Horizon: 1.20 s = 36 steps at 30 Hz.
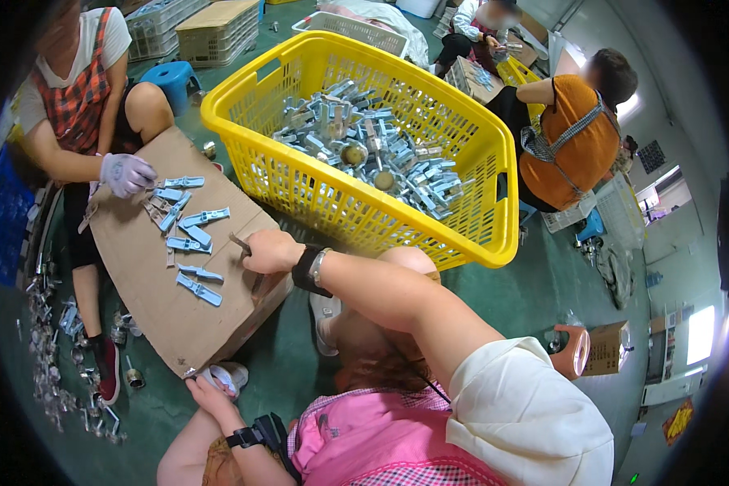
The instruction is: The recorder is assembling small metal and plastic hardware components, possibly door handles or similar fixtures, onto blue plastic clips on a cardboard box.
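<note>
A cardboard box (150, 292) stands in front of me, with several light-blue plastic clips (205, 217) scattered over its top and some beige clips (155, 215) among them. Over the box's right edge, my right hand (274, 250) is closed around a thin brown piece (240, 245) that sticks out past its fingers; its kind is hard to make out. My left hand (207, 395) is low at the box's near corner, fingers gripping it, partly hidden. Across the box, a co-worker's gloved hand (128, 175) rests by the clips.
A large yellow basket (356, 182) full of blue clips and metal parts stands beyond the box. Metal fittings (57, 348) lie on the green floor at left. Another person in orange (571, 138) sits at right. An orange stool (571, 352) stands behind my right side.
</note>
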Available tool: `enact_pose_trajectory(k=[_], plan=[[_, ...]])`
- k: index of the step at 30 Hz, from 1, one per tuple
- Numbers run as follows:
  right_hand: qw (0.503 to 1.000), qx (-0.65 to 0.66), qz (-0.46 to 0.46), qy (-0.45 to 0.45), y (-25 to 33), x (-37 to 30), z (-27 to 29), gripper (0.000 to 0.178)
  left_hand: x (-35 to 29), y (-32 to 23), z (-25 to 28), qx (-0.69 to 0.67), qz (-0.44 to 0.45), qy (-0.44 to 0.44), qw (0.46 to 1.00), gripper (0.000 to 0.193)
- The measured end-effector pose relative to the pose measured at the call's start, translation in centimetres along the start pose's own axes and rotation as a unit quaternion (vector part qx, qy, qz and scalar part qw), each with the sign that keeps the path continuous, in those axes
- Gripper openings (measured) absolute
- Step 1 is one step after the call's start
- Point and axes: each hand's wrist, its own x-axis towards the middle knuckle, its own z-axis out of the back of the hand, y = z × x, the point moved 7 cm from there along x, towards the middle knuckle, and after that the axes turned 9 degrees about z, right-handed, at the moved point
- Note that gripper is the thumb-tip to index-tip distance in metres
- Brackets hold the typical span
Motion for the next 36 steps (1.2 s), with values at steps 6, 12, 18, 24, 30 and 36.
enact_pose_trajectory(k=[6, 12, 18, 24, 30, 36], plan=[[0.999, 0.023, 0.005, 0.023, 0.1, 0.0, -0.4, 0.028, 0.3, 0.4, 0.3, 0.004, -0.003, 0.002, 1.000, 0.013], [1.000, 0.017, -0.004, 0.020, 0.1, -0.1, -0.2, 0.028, 0.1, 0.2, 0.2, 0.011, -0.004, -0.001, 1.000, 0.014], [1.000, 0.010, 0.007, 0.014, 0.1, 0.1, -0.3, 0.030, 0.7, 0.8, 0.5, 0.011, 0.011, 0.003, 1.000, 0.025], [1.000, 0.016, 0.006, 0.021, 0.2, 0.0, -0.3, 0.030, 0.9, 1.0, 0.6, 0.010, 0.012, 0.003, 1.000, 0.024], [1.000, 0.010, 0.016, 0.013, -0.2, 0.4, -0.8, 0.030, 1.0, 1.2, 0.6, 0.003, 0.014, 0.006, 1.000, 0.023], [1.000, 0.012, 0.010, 0.018, 0.1, 0.1, -0.2, 0.029, 0.3, 0.5, 0.2, 0.013, 0.012, 0.001, 1.000, 0.024]])
